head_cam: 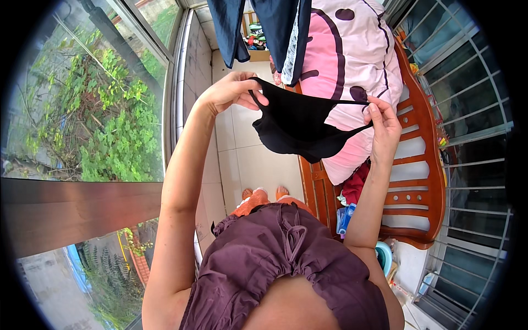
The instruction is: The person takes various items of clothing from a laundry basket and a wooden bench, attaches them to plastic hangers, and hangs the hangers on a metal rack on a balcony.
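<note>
A black bra [297,119] is stretched out in the air between my two hands, above the tiled floor and the wooden bench. My left hand [235,91] grips it at a strap and the upper edge, with some fingers behind the fabric. At the other end, my right hand [383,119] pinches the straps between thumb and fingers. The cups hang down towards me. Dark blue trousers [272,33] with a white lace strip hang just beyond the bra.
A wooden bench [433,165] along the right bears a pink cushion or quilt [359,49], red cloth [355,185] and a blue packet [345,216]. Windows [103,103] line the left, a barred window [474,165] the right. A teal basin [383,258] stands beside the bench.
</note>
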{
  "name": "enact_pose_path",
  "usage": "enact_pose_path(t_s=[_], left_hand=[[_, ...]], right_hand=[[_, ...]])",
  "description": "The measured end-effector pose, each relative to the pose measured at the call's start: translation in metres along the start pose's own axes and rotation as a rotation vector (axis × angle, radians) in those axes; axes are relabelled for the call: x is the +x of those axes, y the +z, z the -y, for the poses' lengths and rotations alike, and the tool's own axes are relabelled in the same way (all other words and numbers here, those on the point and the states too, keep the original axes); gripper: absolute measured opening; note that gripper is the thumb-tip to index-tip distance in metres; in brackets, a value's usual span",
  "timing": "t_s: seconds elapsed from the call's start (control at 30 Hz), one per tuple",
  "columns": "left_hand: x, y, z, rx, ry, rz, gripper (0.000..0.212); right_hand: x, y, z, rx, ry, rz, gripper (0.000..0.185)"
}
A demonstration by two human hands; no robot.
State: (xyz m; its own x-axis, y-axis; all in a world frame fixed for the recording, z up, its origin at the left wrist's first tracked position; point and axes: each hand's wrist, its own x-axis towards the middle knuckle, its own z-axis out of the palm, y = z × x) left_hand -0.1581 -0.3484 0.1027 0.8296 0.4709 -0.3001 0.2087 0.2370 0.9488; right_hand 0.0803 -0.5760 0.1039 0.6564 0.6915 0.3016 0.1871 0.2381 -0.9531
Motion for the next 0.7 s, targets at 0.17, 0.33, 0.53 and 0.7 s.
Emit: enact_pose_path(t_s=[0.17,0.33,0.53,0.7], left_hand=[[-0.004,-0.004,0.001,-0.049,-0.019,-0.020,0.015],[-0.004,-0.012,0.002,-0.072,0.105,-0.057,0.014],[-0.004,-0.011,0.002,0.436,0.353,-0.360,0.012],[0.000,-0.005,-0.010,0.605,0.293,-0.649,0.017]], right_hand=[[0.001,0.001,-0.001,-0.005,0.016,-0.008,0.017],[0.002,0.005,0.000,-0.068,-0.027,0.034,0.016],[-0.001,0.008,0.004,-0.555,-0.226,-0.022,0.019],[0.010,0.010,-0.002,-0.795,-0.331,-0.140,0.021]])
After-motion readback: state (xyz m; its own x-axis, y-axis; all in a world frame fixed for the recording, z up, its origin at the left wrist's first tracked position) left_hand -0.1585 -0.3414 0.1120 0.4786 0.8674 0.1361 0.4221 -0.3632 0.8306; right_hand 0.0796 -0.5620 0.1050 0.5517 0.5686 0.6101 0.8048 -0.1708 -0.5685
